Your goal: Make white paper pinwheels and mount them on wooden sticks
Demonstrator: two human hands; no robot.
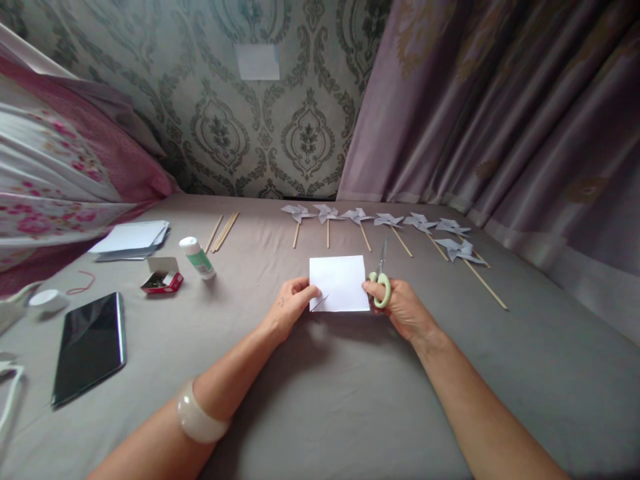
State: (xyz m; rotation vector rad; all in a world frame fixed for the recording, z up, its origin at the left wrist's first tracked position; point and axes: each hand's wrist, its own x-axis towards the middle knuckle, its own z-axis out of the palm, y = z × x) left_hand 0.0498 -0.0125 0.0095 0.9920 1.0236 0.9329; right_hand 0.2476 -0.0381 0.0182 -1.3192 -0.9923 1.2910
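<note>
A square of white paper [340, 281] is held up in front of me between both hands. A short diagonal slit runs in from its lower left corner. My left hand [294, 303] pinches the left edge, thumb on top beside that slit. At the right edge, my right hand [397, 303] pinches the sheet between thumb and fingers. The same hand carries scissors with pale green handles [384, 291], its fingers about the loops and the blades pointing away from me. Fingers beneath the paper are hidden.
Several paper pinwheels on sticks [387, 220] lie at the back right. Left of me are a glue bottle [197, 257], an opened small red box [163, 280], wooden sticks [226, 232], a paper stack [133, 239], a dark tablet [91, 350] and a white cap [49, 301].
</note>
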